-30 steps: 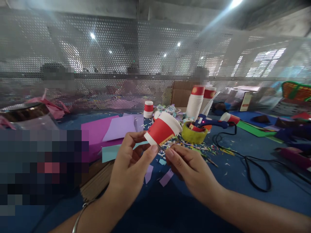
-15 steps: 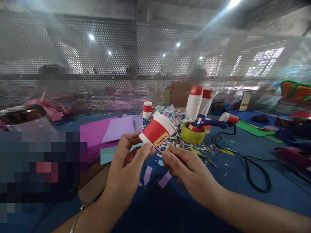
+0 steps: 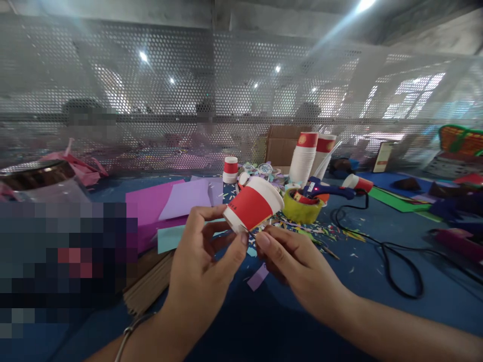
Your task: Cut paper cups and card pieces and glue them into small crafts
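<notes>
A red and white paper cup (image 3: 253,203) is held tilted above the table, its rim toward the upper right. My left hand (image 3: 211,251) grips it near the base, thumb below and fingers behind. Close against the cup's lower side, my right hand (image 3: 289,256) pinches a thin dark item (image 3: 249,231), too small to name; its tip touches or nearly touches the cup. Beneath the hands lies a purple paper strip (image 3: 258,277).
Behind stand stacked paper cups (image 3: 303,158) and a small cup (image 3: 230,170). A glue gun (image 3: 328,189) rests on a yellow tape roll (image 3: 301,207), its black cord (image 3: 418,271) looping right. Coloured paper sheets (image 3: 184,201) and cardboard strips (image 3: 149,284) lie left, paper scraps (image 3: 302,234) mid-table.
The cup has turned in my left hand, so its yellow printed label has rolled mostly out of sight underneath. Both hands and the cup sit slightly further right.
</notes>
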Tool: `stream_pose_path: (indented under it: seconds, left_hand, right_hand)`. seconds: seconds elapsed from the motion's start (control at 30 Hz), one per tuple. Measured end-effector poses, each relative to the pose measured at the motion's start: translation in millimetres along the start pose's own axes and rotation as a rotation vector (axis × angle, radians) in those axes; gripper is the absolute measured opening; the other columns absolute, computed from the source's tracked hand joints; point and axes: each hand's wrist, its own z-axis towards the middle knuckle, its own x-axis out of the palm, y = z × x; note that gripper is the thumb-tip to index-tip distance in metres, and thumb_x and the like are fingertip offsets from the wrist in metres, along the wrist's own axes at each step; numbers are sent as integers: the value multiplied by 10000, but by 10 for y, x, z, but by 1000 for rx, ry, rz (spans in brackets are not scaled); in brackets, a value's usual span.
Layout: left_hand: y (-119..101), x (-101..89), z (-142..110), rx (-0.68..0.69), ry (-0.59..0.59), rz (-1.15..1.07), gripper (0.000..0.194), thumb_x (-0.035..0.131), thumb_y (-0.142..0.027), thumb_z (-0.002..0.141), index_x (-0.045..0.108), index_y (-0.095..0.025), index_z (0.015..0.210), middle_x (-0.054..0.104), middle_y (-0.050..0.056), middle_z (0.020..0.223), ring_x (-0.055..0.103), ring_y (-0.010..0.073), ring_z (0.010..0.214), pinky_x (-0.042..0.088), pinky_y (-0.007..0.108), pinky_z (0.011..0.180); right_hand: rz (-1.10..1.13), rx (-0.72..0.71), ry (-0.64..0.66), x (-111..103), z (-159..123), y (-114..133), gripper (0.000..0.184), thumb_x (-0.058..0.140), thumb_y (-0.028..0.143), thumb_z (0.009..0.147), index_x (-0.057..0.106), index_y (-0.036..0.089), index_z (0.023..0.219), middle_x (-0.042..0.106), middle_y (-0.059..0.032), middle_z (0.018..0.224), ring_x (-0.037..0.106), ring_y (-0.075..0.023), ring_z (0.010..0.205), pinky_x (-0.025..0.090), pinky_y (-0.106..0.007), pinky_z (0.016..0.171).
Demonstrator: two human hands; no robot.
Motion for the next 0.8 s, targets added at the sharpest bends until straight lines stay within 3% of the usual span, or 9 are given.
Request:
stream_pose_path:
  seconds: [0.27,0.47,0.63,0.8]
  left_hand:
    - [23,26,-86,28,46,103,216,694,-288,833,540,-260,982,661,-2,966,653,171,911,558,304,797]
    - [2,24,-82,-16,80,69,202,691,-294,834,540,-245,959,676,14,942,666,181,861,569,303,729]
    - [2,20,-64,-45,57,55,271,708,-299,817,517,-241,1000,682,23,973,677,185,887,573,303,739]
    - [-26,24,-48,-178,32,-41,382,747,-347,765,482,-235,1017,706,51,957,699,215,860,569,321,702]
  right_hand:
    - [64,4,-11,37,-26,20,361,486,513,940,489,213,739,282,69,570,211,-73,422,156,-226,348]
    - [70,13,-16,34,-21,5,347,500,500,939,520,207,755,305,62,586,231,-73,430,161,-226,352]
    - [65,-13,-12,29,-21,-7,355,484,495,952,499,208,744,268,76,571,205,-69,416,158,-232,355]
    - [23,-19,-19,21,-23,1,375,471,506,956,477,208,728,312,63,597,244,-74,435,194,-237,377]
